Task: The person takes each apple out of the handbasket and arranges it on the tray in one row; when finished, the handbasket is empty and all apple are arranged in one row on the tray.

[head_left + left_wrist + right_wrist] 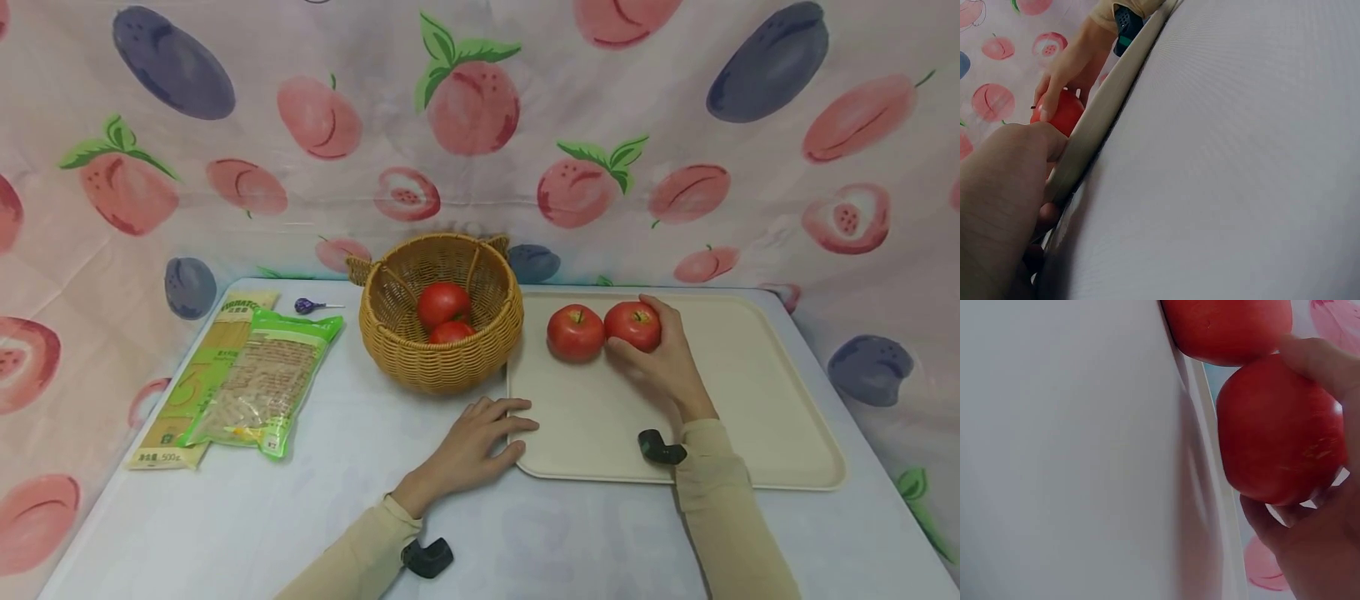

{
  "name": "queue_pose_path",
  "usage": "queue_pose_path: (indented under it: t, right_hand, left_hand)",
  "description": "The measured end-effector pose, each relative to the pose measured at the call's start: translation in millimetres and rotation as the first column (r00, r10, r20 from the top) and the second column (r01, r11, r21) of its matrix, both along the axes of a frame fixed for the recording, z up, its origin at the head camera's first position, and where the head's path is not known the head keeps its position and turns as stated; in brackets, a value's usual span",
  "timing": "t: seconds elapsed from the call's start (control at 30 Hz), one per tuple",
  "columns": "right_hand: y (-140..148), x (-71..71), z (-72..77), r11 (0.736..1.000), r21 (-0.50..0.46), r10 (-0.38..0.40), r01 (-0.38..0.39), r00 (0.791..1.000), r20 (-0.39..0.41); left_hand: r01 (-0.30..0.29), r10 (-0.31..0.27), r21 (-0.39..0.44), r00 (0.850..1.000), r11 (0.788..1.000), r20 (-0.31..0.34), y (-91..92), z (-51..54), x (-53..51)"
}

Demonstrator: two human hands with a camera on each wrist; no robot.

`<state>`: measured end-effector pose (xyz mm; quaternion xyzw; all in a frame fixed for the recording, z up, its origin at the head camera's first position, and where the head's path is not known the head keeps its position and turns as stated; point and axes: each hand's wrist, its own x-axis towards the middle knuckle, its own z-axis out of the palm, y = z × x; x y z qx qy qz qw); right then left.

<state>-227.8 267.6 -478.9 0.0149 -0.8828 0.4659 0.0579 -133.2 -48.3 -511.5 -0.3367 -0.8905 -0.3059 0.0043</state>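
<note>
right hand (667,362): grip clamped round a glossy, round red apple (630,323) (for control, i'd guess); left hand (471,448): fingers apart.

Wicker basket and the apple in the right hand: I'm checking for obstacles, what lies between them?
Another red apple sits on the beige tray between the wicker basket and the held apple, as the head view shows.

The head camera looks forward and down over the counter (570,533), the left wrist camera low along the tray (1107,94), the right close on the held apple (1279,437) all three share.
</note>
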Motion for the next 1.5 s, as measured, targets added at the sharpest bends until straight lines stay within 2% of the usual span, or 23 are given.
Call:
queue_pose_path:
  t: [0.27,0.47,0.7,1.1,1.3,1.5]
  right_hand:
    - [1,0.2,-2.0,0.999,0.032,0.024,-0.024,1.0,-0.007]
    - [2,-1.3,-2.5,0.999,0.033,0.026,-0.026,1.0,0.011]
    - [2,-3.3,-2.7,0.996,0.062,0.061,-0.063,0.997,0.038]
    - [1,-1.0,1.6,0.996,0.077,0.046,-0.051,0.997,0.064]
    - [-1,-2.2,8.4,0.999,0.041,0.028,-0.029,0.999,0.021]
    - [-6,-3.3,15.1,0.999,0.008,0.033,-0.032,0.994,-0.103]
  left_hand:
    - [-0.002,0.002,0.003,1.0,1.0,-0.004,0.2,-0.7,0.3]
    - [-0.002,0.002,0.005,1.0,1.0,-0.009,0.4,-1.7,-0.2]
    - [-0.002,0.002,0.005,1.0,1.0,-0.013,0.8,-2.8,-1.1]
    - [0.006,-0.006,0.005,1.0,1.0,0.0,0.1,-1.8,-1.2]
    - [0.001,-0.001,-0.003,1.0,1.0,-0.001,-0.7,-0.8,-1.2]
    - [-0.001,0.001,0.003,1.0,1.0,0.004,-0.1,-1.2,-0.1]
